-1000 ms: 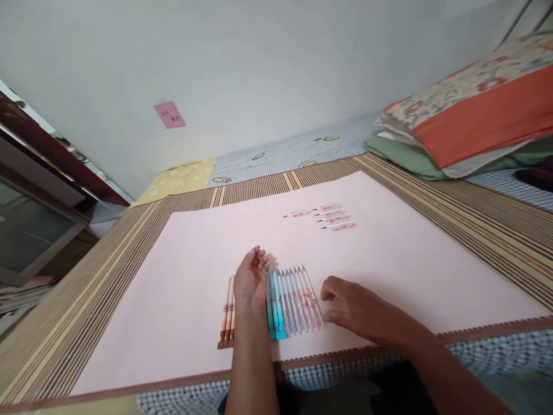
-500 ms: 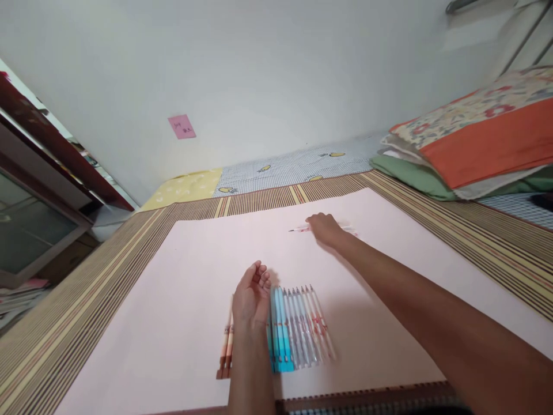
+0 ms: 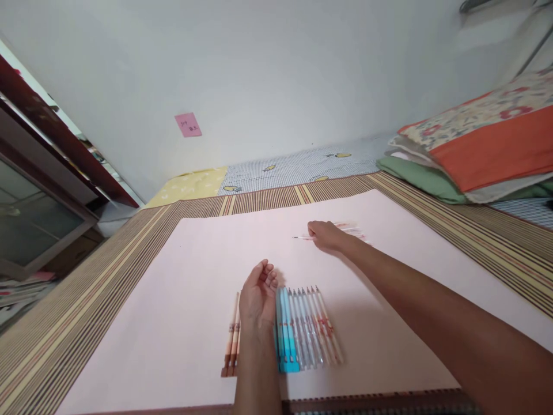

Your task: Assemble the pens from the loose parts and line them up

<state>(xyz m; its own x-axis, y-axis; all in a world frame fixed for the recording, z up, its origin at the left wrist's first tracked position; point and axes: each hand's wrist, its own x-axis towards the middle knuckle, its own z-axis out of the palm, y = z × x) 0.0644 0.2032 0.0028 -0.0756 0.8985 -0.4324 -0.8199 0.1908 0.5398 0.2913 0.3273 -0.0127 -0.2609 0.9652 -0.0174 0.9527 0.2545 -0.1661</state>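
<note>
A large pale pink sheet (image 3: pixel 181 300) lies on a striped woven mat. My left hand (image 3: pixel 258 294) rests on its edge on the sheet, fingers loosely curled and apart, pressed against a tidy row of pens (image 3: pixel 309 334); blue ones sit nearest the hand, clear ones with red print beyond. Orange-brown pens (image 3: pixel 232 340) lie just left of that hand. My right hand (image 3: pixel 325 235) reaches far across the sheet and closes its fingers on a clear pen (image 3: pixel 301 237) at a small separate group of pens (image 3: pixel 354 230).
The striped mat (image 3: pixel 86 288) borders the sheet on all sides. Folded bedding and a floral-and-orange pillow (image 3: pixel 475 144) sit at the right. A dark wooden cabinet with glass (image 3: pixel 38 213) stands at the left. A pink note (image 3: pixel 188 124) sticks on the wall.
My right hand left the near row of pens, stretched out to the far group and closed on a pen there. My left hand stayed beside the row.
</note>
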